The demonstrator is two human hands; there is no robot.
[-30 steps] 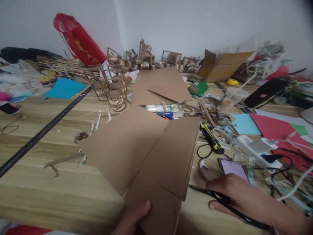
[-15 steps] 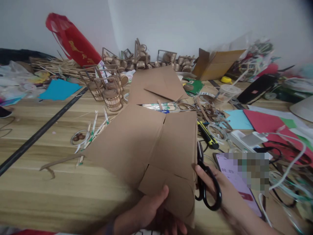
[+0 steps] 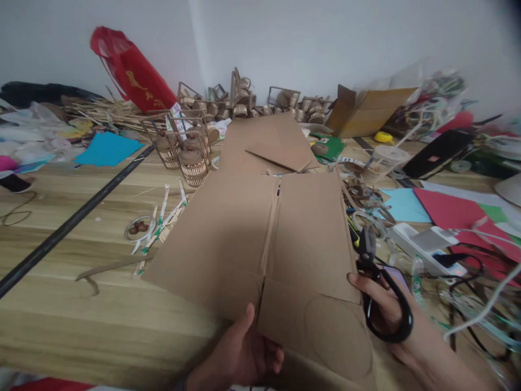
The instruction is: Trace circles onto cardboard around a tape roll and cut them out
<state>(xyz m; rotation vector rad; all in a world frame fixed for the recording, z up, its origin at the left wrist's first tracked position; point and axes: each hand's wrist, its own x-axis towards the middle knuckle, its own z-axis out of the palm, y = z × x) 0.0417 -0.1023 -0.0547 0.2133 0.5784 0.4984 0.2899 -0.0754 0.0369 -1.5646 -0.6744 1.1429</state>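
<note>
A large sheet of brown cardboard (image 3: pixel 228 233) with fold lines and a slit spans the middle of the view, raised above the table. A drawn circle outline shows on its near right panel (image 3: pixel 337 331). My left hand (image 3: pixel 244 350) is at the near edge by the slit, thumb on top and fingers curled below, closed on the cardboard. Black-handled scissors (image 3: pixel 388 304) are in my right hand (image 3: pixel 385 312), their blades pointing away from me along the sheet's right edge. My right thumb touches that edge; some fingers are hidden behind the handles.
Small wood-and-bamboo basket models (image 3: pixel 193 163) stand behind left and along the wall. Another cardboard piece (image 3: pixel 264 136) lies behind the sheet. To the right are a plastic cup (image 3: pixel 388 160), a power strip (image 3: pixel 423 247) and coloured paper (image 3: pixel 448 212). A red bag (image 3: pixel 130 76) leans back left.
The cardboard has turned and lifted, now covering the packet of sticks and most of the phone. My right hand with the scissors has moved right. My left hand has slid left along the near edge.
</note>
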